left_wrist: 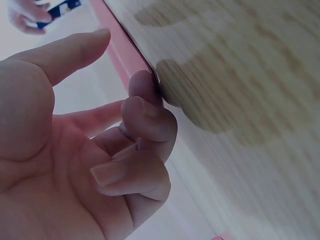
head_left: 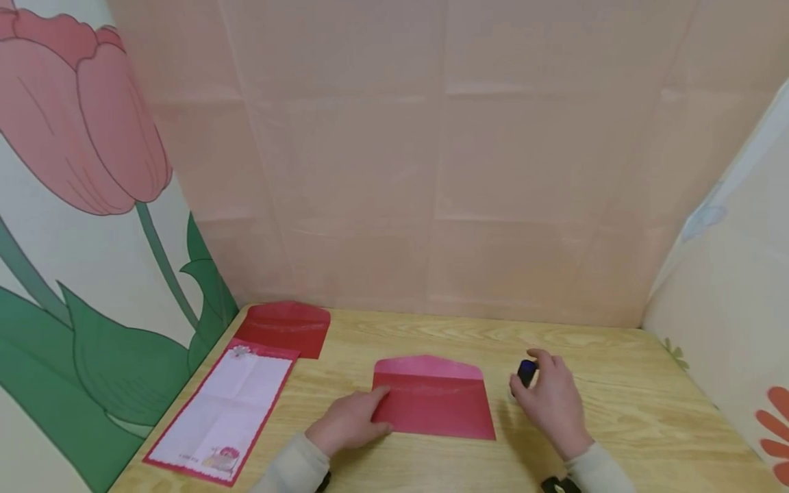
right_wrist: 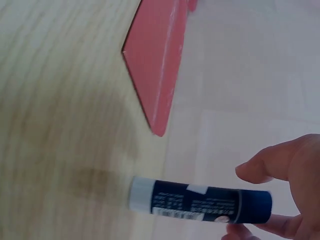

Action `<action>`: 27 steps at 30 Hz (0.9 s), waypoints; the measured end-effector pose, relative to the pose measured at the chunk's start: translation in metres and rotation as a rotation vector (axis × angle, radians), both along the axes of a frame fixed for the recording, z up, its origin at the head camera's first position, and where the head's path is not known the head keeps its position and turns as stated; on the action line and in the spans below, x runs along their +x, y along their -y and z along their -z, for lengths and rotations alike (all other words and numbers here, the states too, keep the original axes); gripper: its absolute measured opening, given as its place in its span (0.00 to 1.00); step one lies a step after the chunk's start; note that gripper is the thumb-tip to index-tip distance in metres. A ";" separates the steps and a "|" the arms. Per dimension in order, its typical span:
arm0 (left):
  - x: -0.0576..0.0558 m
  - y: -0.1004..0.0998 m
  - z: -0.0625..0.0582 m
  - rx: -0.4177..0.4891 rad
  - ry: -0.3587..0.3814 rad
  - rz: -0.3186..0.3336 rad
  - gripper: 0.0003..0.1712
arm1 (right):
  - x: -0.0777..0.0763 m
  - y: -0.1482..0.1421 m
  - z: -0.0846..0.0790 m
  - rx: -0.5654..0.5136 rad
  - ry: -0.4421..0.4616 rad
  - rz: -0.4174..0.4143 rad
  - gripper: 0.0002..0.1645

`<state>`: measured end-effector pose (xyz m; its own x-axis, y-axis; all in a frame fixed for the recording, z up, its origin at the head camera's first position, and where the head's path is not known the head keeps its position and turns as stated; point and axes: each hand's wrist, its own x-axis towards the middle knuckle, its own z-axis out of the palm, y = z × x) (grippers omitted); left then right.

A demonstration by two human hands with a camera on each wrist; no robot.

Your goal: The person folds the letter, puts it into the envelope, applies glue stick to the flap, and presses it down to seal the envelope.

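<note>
Showing near-upright at the head view's lower right, the dark tube [right_wrist: 197, 200] looks light, stiff, best gripped mid-barrel, the right hand [head_left: 556, 405] loosely round its cap [right_wrist: 255, 206], thumb apart, while the left hand [head_left: 348, 419], ungrasping, touches the thin, likely crease-prone red envelope [head_left: 434, 407], lower centre.

A creased pinkish backdrop [head_left: 394, 171] spans 12 o'clock, with 1 pink tulip [head_left: 86, 130] at 10 and 1 orange-petalled flower [head_left: 773, 426] at 4. Toward 8, on the wood-grain tabletop [head_left: 629, 390], 1 red envelope [head_left: 286, 332] lies behind 1 pink-edged letter sheet [head_left: 224, 404].
</note>
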<state>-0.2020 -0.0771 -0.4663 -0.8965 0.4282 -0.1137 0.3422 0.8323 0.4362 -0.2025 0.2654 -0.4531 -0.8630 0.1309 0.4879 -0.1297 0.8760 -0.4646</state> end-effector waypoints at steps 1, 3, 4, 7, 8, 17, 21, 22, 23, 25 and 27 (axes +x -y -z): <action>0.000 0.000 0.000 0.006 0.000 0.000 0.39 | 0.000 -0.002 0.001 -0.002 0.015 -0.002 0.28; 0.001 0.001 0.000 0.020 -0.004 0.000 0.38 | -0.001 -0.006 0.003 -0.006 0.061 -0.007 0.25; 0.002 0.001 0.000 0.030 -0.007 -0.002 0.37 | -0.001 -0.008 0.004 -0.007 0.090 -0.007 0.24; 0.003 0.001 -0.001 0.066 -0.023 -0.008 0.34 | -0.001 -0.012 0.004 -0.010 0.173 -0.003 0.24; 0.004 0.001 -0.001 0.077 -0.036 -0.009 0.33 | -0.001 -0.013 0.005 -0.015 0.199 -0.004 0.24; 0.004 0.001 -0.004 0.314 0.003 0.000 0.22 | -0.004 -0.014 0.014 -0.065 0.271 -0.037 0.20; 0.004 -0.003 -0.007 0.449 0.088 0.038 0.18 | -0.001 -0.006 0.013 -0.057 0.178 -0.037 0.17; 0.004 -0.004 -0.009 0.470 0.098 0.046 0.17 | 0.000 -0.002 0.011 -0.056 0.151 -0.044 0.16; 0.005 -0.006 -0.010 0.486 0.096 0.056 0.16 | 0.001 0.003 0.008 -0.054 0.124 -0.053 0.16; 0.006 -0.009 -0.013 0.511 0.082 0.068 0.15 | 0.003 0.012 0.003 -0.045 0.081 -0.082 0.15; 0.007 -0.011 -0.015 0.544 0.065 0.084 0.14 | 0.004 0.020 -0.002 -0.044 0.053 -0.118 0.14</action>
